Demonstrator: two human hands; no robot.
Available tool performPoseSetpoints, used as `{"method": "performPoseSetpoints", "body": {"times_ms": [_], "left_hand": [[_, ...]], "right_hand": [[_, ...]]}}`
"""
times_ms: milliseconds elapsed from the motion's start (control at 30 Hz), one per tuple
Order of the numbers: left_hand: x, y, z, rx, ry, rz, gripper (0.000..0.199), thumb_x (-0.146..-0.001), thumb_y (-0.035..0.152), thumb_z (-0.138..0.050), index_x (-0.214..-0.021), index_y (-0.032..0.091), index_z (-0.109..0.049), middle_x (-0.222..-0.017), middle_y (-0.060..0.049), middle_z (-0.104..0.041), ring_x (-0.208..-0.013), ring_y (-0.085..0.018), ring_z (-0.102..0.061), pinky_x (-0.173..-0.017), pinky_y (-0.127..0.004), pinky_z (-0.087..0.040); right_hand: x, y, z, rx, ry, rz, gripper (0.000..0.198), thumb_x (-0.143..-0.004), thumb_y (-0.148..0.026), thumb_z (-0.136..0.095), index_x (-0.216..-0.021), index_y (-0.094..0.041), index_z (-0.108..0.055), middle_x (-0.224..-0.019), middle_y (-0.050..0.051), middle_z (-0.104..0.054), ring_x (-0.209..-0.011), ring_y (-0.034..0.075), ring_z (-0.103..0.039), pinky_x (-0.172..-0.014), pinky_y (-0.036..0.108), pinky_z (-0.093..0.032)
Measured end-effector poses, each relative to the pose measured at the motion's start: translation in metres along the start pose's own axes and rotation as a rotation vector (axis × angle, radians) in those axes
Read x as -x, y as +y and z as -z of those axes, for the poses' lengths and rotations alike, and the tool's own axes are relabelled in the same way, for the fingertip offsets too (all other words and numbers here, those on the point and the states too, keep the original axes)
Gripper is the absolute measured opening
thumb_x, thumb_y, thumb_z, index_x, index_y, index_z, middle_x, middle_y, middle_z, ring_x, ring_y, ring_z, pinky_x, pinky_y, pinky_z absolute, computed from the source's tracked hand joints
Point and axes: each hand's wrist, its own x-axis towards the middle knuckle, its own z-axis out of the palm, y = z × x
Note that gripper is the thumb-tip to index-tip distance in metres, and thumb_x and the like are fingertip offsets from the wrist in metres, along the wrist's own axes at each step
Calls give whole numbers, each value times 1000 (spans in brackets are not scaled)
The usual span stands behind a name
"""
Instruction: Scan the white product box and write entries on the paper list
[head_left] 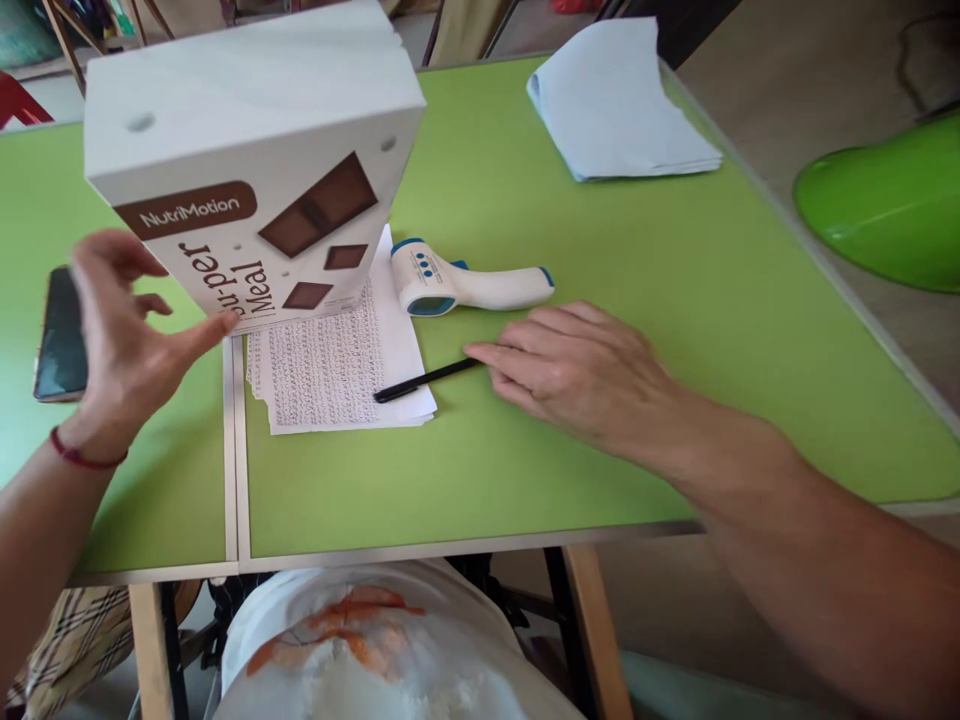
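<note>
While spread in a loose C, thumb well apart from the fingers, left hand (124, 345) at the lower left corner of a white box (247, 100). Thumb tip over the printed front; cannot tell whether pressing. At the wrist, a thin red cord (86, 455). Smooth card, tall and sharp-edged, with a round-ended brown label, brown lettering and brown rectangles on the front; standing over the upper part of the written sheets (322, 375), hiding some of them.

Right hand (577, 365) with fingers bunched at one end of a slim black pen (420, 383); cannot tell whether pinching or merely resting there. Far end of it over the lower right of the sheets. Thin paper, slightly uneven at the edges, with close rows of small script. Just beside, a thermometer (480, 288) of white plastic, rounded head, blue trim, small screen, handle to the right. Near the left hand, a flat dark phone (61, 345).

Underneath, a smooth green table (465, 470) with pale edging and a pale seam. Toward the far right corner, folded paper (615, 105). Beyond, a glossy green rounded object (885, 205) and a brownish floor (840, 60).
</note>
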Motion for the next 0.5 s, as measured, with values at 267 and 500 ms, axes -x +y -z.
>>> {"method": "performPoseSetpoints", "body": {"times_ms": [267, 500], "left_hand": [[47, 48, -38, -308, -566, -445, 16, -95, 17, -51, -109, 11, -57, -109, -12, -59, -96, -22, -58, -81, -39, -53], [53, 40, -63, -540, -596, -598, 28, -96, 27, -47, -120, 17, -58, -112, -15, -55, -97, -30, -52, -77, -44, -49]], "right_hand": [[-9, -10, 15, -260, 360, -140, 11, -75, -11, -60, -72, -22, -58, -59, -3, -60, -52, 13, -53, -50, 28, -40], [-35, -73, 21, -1075, 447, -422, 8, -79, -15, -60, -79, -23, -58, -67, -2, -62, -53, 11, -55, -46, 24, -43]]}}
